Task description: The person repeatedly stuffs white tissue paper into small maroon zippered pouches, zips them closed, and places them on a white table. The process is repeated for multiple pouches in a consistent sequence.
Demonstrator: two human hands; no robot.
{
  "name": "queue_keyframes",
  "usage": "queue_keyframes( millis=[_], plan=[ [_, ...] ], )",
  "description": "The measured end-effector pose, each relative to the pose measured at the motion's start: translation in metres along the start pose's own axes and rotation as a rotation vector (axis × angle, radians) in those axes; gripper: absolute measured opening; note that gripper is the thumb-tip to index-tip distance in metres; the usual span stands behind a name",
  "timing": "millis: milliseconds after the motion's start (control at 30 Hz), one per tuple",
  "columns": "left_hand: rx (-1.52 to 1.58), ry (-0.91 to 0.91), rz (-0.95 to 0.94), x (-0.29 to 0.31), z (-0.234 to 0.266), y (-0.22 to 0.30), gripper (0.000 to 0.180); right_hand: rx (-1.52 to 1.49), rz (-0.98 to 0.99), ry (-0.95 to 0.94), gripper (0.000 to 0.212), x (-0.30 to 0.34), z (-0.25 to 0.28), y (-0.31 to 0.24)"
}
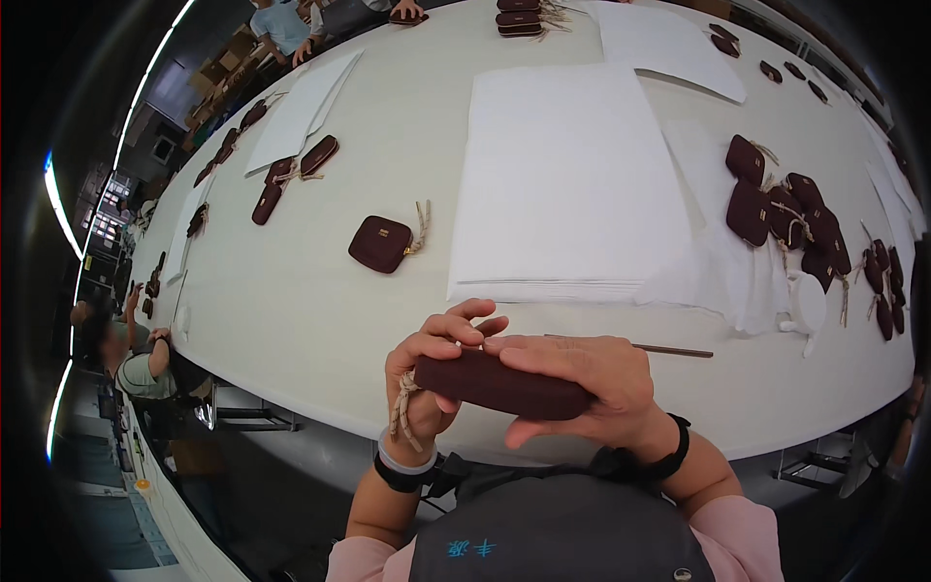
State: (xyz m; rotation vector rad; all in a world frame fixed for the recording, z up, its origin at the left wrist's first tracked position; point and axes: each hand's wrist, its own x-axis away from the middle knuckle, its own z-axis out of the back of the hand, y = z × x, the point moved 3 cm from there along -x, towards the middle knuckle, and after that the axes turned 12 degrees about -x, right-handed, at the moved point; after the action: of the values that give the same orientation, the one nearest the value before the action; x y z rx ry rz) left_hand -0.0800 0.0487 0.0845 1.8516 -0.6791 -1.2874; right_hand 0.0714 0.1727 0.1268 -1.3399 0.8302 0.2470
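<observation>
Between my two hands, just above the table's near edge, is a dark maroon zip pouch (499, 384), its long side edge turned toward me. My left hand (436, 354) grips its left end, with a beige braided cord pull (404, 412) hanging beside the palm. Around the right end wraps my right hand (592, 378), thumb below and fingers along the top. The fingertips of both hands meet over its upper edge. Another maroon pouch (380, 243) with a cord pull lies flat on the table, ahead and to the left.
A stack of white paper sheets (572, 184) lies mid-table, with a thin brown stick (672, 350) nearer me. Several maroon pouches (749, 212) are heaped at right beside crumpled white tissue (742, 281). More pouches (267, 203) lie left. Co-workers (145, 364) are at the table's left and far edges.
</observation>
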Motion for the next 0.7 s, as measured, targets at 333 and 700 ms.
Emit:
queue_keyframes(
  millis=[333, 700],
  plan=[
    [0.508, 0.258, 0.896, 0.022, 0.019, 0.002, 0.07, 0.203, 0.076, -0.319, 0.062, -0.007, 0.014, 0.007],
    [0.341, 0.24, 0.537, 0.018, -0.004, -0.001, 0.058, -0.071, -0.062, 0.114, 0.104, 0.0, 0.006, 0.015]
  ],
)
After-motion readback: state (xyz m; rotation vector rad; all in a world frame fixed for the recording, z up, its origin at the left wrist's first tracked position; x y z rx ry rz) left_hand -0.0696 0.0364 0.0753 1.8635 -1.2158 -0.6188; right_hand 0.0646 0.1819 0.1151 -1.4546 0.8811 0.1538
